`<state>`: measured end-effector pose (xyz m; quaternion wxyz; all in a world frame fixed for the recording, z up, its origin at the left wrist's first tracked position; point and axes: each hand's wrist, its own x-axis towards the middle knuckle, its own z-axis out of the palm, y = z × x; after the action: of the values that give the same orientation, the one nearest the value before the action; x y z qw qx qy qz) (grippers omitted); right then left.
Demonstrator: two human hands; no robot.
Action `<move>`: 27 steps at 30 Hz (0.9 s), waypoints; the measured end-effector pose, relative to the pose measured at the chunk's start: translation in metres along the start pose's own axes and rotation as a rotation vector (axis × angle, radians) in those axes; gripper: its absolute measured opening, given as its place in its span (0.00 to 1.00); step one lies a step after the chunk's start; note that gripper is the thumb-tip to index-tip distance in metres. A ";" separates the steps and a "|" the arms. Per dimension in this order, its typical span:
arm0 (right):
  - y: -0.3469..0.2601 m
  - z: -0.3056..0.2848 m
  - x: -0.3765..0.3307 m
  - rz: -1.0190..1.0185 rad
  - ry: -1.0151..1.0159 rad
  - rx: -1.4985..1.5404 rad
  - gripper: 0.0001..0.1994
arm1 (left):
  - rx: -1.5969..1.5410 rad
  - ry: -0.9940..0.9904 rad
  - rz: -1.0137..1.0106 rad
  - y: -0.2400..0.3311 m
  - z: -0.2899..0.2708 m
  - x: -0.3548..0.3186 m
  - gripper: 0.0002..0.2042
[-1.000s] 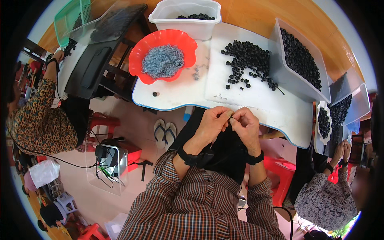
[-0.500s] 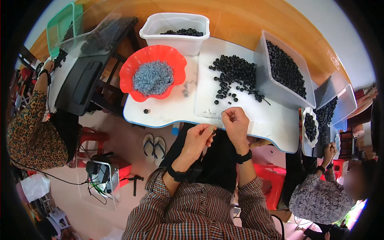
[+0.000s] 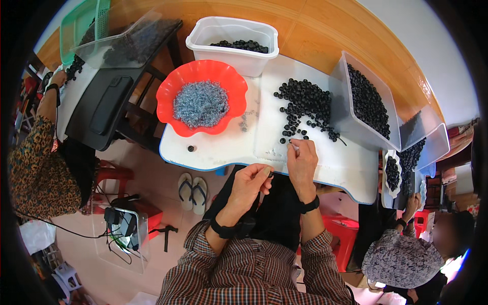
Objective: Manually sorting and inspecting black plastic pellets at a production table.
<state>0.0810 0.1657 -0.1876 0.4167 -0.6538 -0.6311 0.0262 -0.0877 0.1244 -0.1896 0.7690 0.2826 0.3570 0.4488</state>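
My left hand [image 3: 246,187] is closed over my lap, just off the table's front edge, pinching a small round black piece [image 3: 271,175] between thumb and fingers. Most of that piece is hidden. Above the table's front part, my right hand [image 3: 303,165] has its thumb and index finger pressed together beside the nearest pieces of a loose heap of round black pieces [image 3: 305,99]. Whatever is in that pinch is too small to make out. A scalloped red bowl [image 3: 165,109] holds many tiny bluish-grey bits [image 3: 201,104]. One black piece [image 3: 191,148] lies alone near the table's left edge.
The white table [image 3: 239,147] carries a white tub [image 3: 229,56] of black pieces at the back and a clear bin [image 3: 341,96] of them on the right. A person in a patterned sleeve [image 3: 28,157] works at left, another person [image 3: 404,256] at right. Sandals [image 3: 192,193] lie on the floor.
My right hand has moved a little away from me, and its fingertips are now closer to the black heap. My left hand keeps its pinch. The whole view has shifted slightly.
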 end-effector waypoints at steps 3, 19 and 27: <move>-0.010 0.002 0.000 -0.037 0.039 -0.033 0.06 | -0.021 0.015 0.022 0.004 -0.005 -0.001 0.10; -0.062 0.052 0.022 -0.364 -0.243 -0.149 0.18 | -0.120 0.155 0.139 0.021 -0.031 -0.005 0.10; -0.068 0.055 0.028 -0.289 -0.224 -0.113 0.17 | -0.131 0.141 0.123 0.022 -0.035 -0.005 0.11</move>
<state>0.0012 0.2078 -0.1709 0.3058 -0.5718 -0.7612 0.0031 -0.1283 0.1339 -0.1923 0.7298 0.2209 0.3620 0.5362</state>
